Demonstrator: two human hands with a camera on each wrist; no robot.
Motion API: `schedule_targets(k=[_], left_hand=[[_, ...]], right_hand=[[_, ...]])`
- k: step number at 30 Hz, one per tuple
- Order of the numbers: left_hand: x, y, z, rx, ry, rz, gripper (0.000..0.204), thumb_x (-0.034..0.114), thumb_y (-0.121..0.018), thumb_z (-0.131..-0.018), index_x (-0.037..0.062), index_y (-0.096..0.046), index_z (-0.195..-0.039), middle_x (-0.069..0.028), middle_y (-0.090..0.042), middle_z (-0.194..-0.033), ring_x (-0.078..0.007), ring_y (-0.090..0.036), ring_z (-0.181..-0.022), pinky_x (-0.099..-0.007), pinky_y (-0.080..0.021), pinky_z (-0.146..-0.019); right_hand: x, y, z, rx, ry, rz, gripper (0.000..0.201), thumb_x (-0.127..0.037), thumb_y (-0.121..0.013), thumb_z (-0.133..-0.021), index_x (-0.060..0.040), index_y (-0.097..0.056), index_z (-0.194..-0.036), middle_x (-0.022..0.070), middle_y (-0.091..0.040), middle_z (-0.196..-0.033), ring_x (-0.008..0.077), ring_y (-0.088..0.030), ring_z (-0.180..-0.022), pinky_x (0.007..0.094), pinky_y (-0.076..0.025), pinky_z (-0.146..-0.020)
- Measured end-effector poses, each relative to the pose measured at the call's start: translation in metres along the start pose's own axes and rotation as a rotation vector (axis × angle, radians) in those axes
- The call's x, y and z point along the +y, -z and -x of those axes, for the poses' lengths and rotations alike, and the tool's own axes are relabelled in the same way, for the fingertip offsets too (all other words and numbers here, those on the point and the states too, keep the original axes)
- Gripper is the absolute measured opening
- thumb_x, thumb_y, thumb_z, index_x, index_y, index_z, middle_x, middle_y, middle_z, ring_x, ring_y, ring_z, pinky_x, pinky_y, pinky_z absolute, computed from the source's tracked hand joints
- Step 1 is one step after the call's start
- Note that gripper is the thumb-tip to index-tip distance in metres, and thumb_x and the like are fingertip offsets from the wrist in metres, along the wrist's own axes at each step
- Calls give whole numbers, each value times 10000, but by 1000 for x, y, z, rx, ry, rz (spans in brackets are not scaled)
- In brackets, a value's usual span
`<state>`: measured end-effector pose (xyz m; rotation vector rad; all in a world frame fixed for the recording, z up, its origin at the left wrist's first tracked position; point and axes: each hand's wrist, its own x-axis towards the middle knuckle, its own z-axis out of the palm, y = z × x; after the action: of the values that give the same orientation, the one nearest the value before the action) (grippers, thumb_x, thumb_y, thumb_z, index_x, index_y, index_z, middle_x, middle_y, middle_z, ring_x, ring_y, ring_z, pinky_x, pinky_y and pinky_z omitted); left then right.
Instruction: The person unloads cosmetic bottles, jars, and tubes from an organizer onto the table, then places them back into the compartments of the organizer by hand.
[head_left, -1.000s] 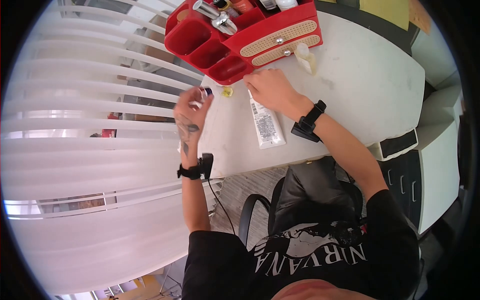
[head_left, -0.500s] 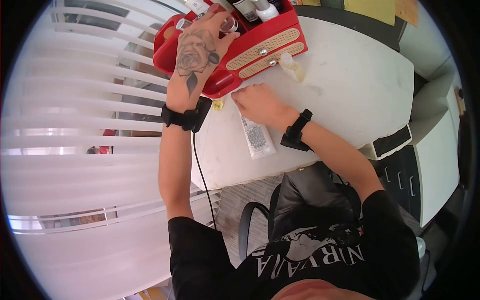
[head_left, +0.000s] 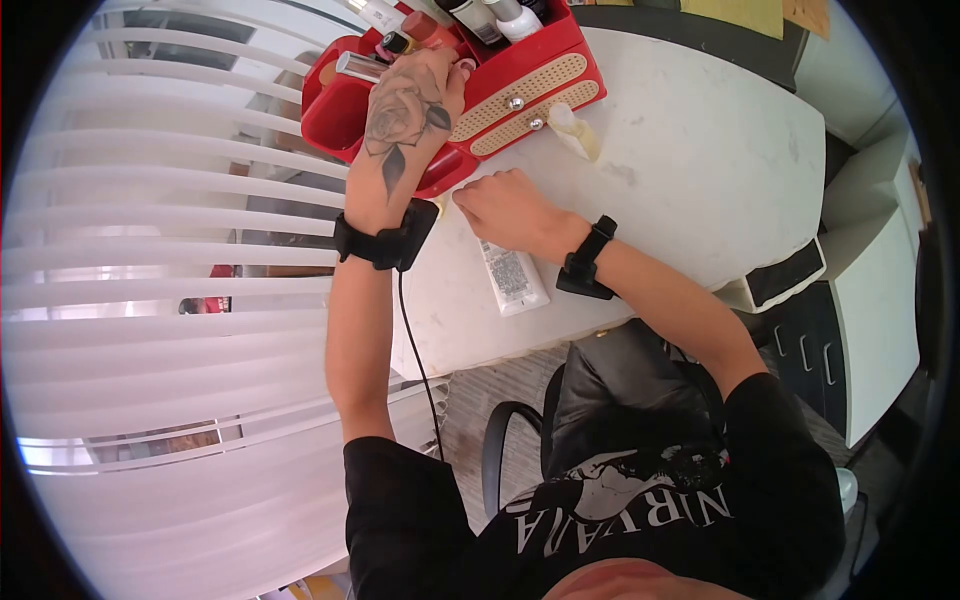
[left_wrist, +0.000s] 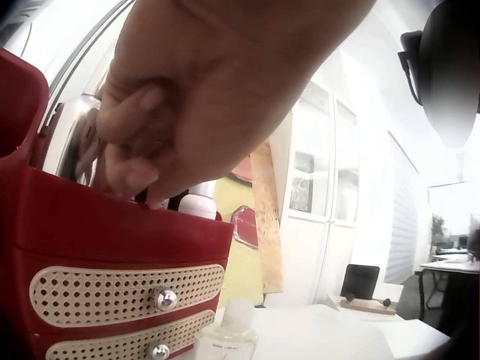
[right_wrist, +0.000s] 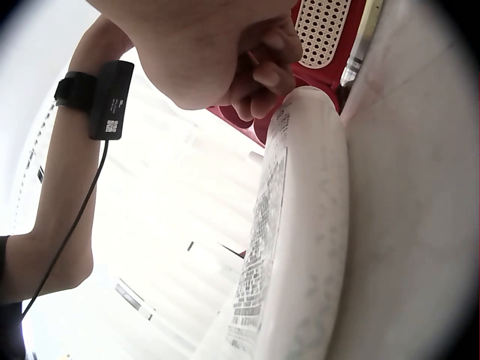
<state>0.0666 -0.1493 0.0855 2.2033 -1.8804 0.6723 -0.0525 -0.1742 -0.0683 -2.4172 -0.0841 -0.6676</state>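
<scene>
My left hand (head_left: 410,110) reaches over the red organizer box (head_left: 350,120). Its fingers (left_wrist: 139,112) curl down among the bottles in an upper compartment; I cannot tell if they grip something there. Beside them stands a shiny silver bottle (left_wrist: 69,142). My right hand (head_left: 515,210) rests near the organizer's front with curled fingers (right_wrist: 266,79), and nothing shows between them. They lie right at one end of a white tube (head_left: 515,280) with printed text, which lies flat on the table. The hand covers that end in the head view.
A small bottle of pale yellow liquid (head_left: 573,132) stands before the organizer's drawers. Several cosmetic bottles, one of them white (head_left: 515,20), fill its upper compartments. White blinds (head_left: 200,260) run along the left of the white table (head_left: 700,160). A cable hangs from the left wrist.
My left hand has gone from the table's left edge, where it held a small dark-topped thing, up into the organizer, its fingers lately lowering. The right hand stays by the tube.
</scene>
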Motion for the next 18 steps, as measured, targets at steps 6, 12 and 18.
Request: schedule_targets(k=[6,12,18], left_hand=[[34,40,18,153,141,98,195,183,-685,-961,33,-728,-1077,-157,-732,-916,-326,-719,-864,-389,-563,-763],[-11,55,127,70,830,213,209,189,-635,-1003,8,-726,-1057,-117,-724,-756,-166,-688,-629,-312,-512,-600],[-57,-39,238,-144,1014,447,488,257,-864,-828,24,-664,-1208,-104,-740,-994,-146,-696,-680,-274,-530,-600]], right_hand=[[1,3,0,-11,-4,9,113,-89,-574,-900,-32,-665,-864,155,-704,-817,371,-695,-780,503,-525,-699],[2,4,-3,12,-14,-11,102,-91,-582,-896,-29,-644,-843,154,-701,-809,369,-695,-743,497,-534,-674],[4,-1,-3,-5,-21,19,122,-113,-581,-909,-37,-635,-831,156,-699,-787,368,-692,-735,500,-534,-672]])
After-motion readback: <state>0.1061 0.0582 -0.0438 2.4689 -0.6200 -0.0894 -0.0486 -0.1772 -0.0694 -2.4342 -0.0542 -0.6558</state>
